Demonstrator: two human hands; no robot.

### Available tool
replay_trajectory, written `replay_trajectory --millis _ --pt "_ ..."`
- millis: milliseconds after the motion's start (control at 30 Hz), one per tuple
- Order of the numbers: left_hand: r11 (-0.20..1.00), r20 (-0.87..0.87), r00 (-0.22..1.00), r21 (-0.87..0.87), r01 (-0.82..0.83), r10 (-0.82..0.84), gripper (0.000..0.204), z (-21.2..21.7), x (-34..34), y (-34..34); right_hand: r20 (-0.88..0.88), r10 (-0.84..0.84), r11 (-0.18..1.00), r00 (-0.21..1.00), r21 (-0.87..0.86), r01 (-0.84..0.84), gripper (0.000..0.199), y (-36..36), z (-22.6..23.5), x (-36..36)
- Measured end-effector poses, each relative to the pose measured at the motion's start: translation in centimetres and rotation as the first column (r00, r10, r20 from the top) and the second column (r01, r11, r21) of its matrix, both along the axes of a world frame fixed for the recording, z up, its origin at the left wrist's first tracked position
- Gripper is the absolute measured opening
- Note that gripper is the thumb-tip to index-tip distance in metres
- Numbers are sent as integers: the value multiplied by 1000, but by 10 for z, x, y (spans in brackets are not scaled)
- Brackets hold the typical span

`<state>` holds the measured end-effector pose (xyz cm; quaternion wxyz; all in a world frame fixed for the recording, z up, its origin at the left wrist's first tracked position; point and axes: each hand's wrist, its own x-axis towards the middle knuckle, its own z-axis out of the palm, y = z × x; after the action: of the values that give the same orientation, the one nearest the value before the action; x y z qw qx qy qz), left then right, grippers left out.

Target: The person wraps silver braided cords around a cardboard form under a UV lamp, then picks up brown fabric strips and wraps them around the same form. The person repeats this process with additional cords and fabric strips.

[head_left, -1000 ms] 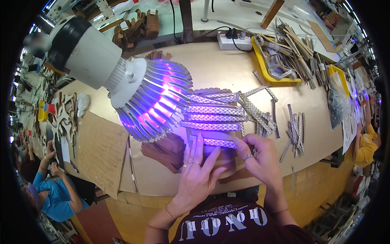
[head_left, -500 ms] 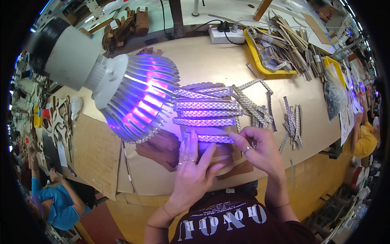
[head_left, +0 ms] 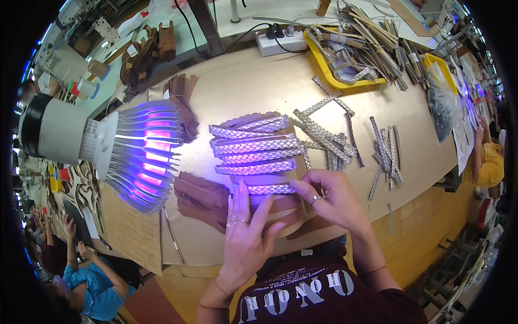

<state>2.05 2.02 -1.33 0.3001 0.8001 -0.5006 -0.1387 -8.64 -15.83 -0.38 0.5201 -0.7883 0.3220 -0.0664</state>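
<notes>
Several silvery braided straps (head_left: 253, 146) lie in rows across a stack of flat brown leather pieces (head_left: 291, 204). Lowest of the rows is a single braided strap (head_left: 268, 189), right in front of me. At its left end rests my left hand (head_left: 245, 229), fingers stretched out and spread against the strap and the brown piece. My right hand (head_left: 333, 201) has its fingers curled, with the thumb and fingertips closed on the strap's right end. The curled fingers partly hide that end.
A large finned lamp (head_left: 141, 154) glowing violet hangs left of the stack. Loose braided strips (head_left: 386, 156) lie to the right. Behind them stand a yellow tray (head_left: 345, 85) of strips and a white power strip (head_left: 280, 42). Brown leather pieces (head_left: 202, 200) lie beside my left hand.
My view has shifted, and the lamp appears farther left, no longer overlapping the straps' left ends. Both hands stay at the lowest strap with almost the same pose.
</notes>
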Motion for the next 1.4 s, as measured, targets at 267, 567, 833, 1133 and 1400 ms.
replay_trajectory --millis 267,567,833,1133,1400 --pt "999 -17 1000 41 10 -10 51 2 0 0 81 45 996 996 -83 -39 31 -3 12 3" --pt "998 -17 1000 61 21 -20 51 5 1 -2 22 43 997 999 -57 -42 34 -4 0 0" --pt "995 -51 998 94 36 -31 52 7 3 -2 -8 45 999 999 -28 -45 36 -6 -3 0" --pt "997 -112 994 75 14 -6 54 7 1 -1 280 200 947 939 -301 -112 19 12 36 24" --pt "1000 -189 982 -22 -11 7 55 -2 0 2 152 172 951 973 -285 -123 20 20 45 16"
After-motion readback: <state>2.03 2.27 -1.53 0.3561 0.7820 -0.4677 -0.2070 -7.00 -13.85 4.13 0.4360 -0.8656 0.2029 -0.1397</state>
